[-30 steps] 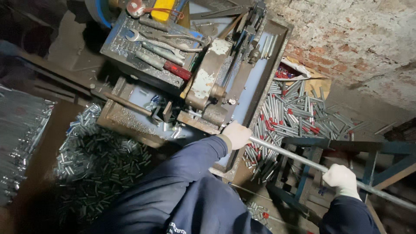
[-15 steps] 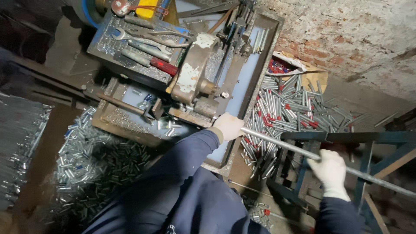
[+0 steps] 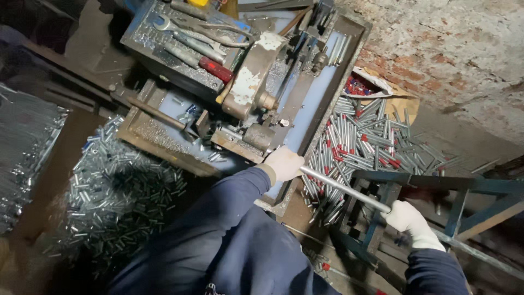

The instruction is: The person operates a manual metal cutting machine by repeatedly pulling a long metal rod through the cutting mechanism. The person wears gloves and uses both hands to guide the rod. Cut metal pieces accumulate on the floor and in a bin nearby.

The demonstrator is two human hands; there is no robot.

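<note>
Both gloved hands are on one long bright metal rod [image 3: 344, 188], and by the look of it the rod is being fed endwise into the old cutting machine [image 3: 256, 104] on the bench. The left hand [image 3: 283, 164] is wrapped around the rod's near end, right at the edge of the machine's blue steel tray [image 3: 322, 93]; the right hand [image 3: 406, 217] grips it further back, where the rod runs across a blue-painted steel stand [image 3: 436, 183] and on out of view toward the lower right. I would judge the next move calls for keeping the rod straight in line with the machine while it slides, the rear hand steadying its long free end so it does not sag or swing. The bench is crowded: a tray of spanners [image 3: 180, 30] and a red-handled tool [image 3: 215, 69] sits above the machine (everything is dusted with metal filings). A heap of short cut tubes [image 3: 117, 186] lies to the left, and longer tubes with red caps [image 3: 363, 139] are piled to the right, below a rough, flaking brick wall [image 3: 453, 60]. The room is dim and grimy.
</note>
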